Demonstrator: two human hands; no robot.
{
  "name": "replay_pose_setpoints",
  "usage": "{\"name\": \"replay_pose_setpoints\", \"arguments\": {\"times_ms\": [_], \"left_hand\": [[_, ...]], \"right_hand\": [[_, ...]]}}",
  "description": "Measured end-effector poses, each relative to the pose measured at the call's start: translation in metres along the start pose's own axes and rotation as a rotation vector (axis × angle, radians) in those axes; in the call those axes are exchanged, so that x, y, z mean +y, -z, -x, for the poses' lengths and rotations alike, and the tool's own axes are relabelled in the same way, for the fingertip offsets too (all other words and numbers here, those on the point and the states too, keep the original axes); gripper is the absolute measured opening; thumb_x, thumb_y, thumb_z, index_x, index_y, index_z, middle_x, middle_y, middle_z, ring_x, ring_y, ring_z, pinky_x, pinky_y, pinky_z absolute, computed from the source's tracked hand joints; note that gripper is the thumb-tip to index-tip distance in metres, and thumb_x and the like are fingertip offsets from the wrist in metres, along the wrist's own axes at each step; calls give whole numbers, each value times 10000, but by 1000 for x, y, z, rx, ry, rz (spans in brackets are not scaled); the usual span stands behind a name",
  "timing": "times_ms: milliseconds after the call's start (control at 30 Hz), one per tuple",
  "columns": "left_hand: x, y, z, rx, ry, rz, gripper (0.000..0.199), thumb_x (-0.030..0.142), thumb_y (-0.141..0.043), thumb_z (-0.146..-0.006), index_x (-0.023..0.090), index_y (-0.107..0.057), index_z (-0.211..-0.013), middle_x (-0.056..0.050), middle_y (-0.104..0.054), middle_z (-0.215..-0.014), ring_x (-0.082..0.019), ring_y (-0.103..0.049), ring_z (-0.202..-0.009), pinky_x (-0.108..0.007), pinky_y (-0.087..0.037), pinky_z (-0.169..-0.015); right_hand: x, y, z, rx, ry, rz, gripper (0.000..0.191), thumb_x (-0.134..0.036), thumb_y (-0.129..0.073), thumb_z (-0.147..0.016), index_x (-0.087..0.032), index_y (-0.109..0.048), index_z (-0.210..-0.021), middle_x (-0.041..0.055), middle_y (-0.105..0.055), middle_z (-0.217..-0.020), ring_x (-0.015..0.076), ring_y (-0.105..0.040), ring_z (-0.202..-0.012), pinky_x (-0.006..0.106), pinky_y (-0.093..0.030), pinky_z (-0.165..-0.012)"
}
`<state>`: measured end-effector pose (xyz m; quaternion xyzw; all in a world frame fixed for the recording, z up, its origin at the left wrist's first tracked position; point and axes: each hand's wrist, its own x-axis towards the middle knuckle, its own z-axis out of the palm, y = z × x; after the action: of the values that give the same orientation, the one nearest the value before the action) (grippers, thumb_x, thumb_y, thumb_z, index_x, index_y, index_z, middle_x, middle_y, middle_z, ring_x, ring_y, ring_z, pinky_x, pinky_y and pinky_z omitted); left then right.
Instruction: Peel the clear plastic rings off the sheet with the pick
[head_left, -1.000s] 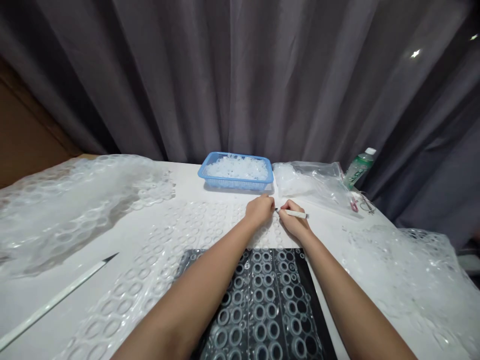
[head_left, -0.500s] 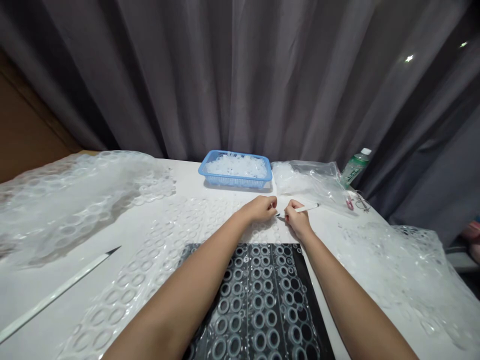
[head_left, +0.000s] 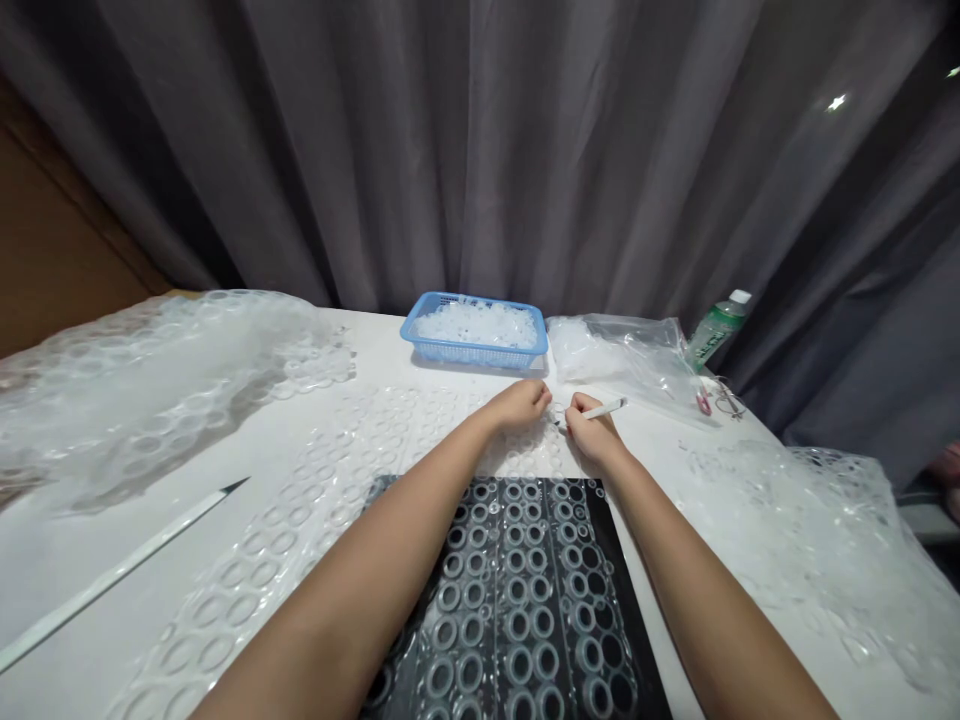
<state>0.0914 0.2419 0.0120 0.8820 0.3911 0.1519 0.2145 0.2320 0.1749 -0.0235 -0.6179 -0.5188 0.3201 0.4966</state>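
My right hand (head_left: pixel 591 426) is closed around a craft knife (head_left: pixel 604 409) with a slim white handle, its dark tip pointing left and down at the sheet. Close beside it, my left hand (head_left: pixel 523 403) has its fingers curled together over the sheet's far part; whatever they pinch is too small to make out. Under both hands lies a clear plastic sheet (head_left: pixel 517 592) patterned with rows of round rings. Its near part covers a black board (head_left: pixel 628 565), where the rings stand out; some round holes show at the right side.
Behind my hands stands a blue basket (head_left: pixel 480 354) of small clear pieces. A clear plastic bag (head_left: pixel 637 355), a green-labelled bottle (head_left: pixel 718 328) and pink-handled scissors (head_left: pixel 705 402) are at back right. Ringed plastic sheets (head_left: pixel 157 385) heap up left; plastic scraps (head_left: pixel 817 540) lie right. Another long white blade-tipped tool (head_left: pixel 127 565) lies left.
My left fingers have curled in more closely. The knife in my right hand has tilted, and its tip has shifted slightly. The whole view has moved a little.
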Motion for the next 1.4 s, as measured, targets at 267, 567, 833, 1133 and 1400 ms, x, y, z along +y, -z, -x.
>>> {"name": "replay_pose_setpoints", "arguments": {"times_ms": [267,567,833,1133,1400], "left_hand": [[-1,13,1,14,-50,60,234,355,-496,-832,149,-599,-787,-26,-596,-692,-172,-533,-668,-254,-381,-598],[0,-6,3,-213,-208,86,93,135,-577,-699,178,-660,-697,-11,-619,-640,-152,-524,-601,-252,-365,-602],[-2,15,5,-37,-177,186,291,210,-270,-918,153,-555,-915,-48,-589,-900,-148,-514,-810,-242,-405,-722],[7,9,7,-338,-171,125,166,156,-513,-745,159,-646,-844,-1,-651,-723,-126,-538,-632,-221,-372,-585],[2,-2,6,-411,-222,108,151,164,-578,-706,163,-693,-805,8,-617,-665,-113,-495,-580,-225,-336,-554]], "right_hand": [[2,6,-2,12,-114,-191,141,-294,-411,-624,-227,-342,-521,-91,-302,-347,68,-268,-289,187,-178,-321],[4,4,2,-55,-67,-181,141,-221,-456,-607,-211,-372,-494,-77,-357,-367,77,-351,-346,184,-222,-349],[-1,11,1,-100,-142,-224,113,-220,-434,-573,-216,-347,-500,-81,-335,-344,59,-277,-289,176,-163,-309],[-3,16,3,-181,-188,-277,94,-237,-455,-522,-201,-378,-481,-74,-345,-371,55,-337,-292,166,-154,-305],[-2,12,8,-219,-151,-249,124,-207,-461,-575,-205,-373,-488,-77,-316,-357,67,-330,-328,179,-192,-348]]}}
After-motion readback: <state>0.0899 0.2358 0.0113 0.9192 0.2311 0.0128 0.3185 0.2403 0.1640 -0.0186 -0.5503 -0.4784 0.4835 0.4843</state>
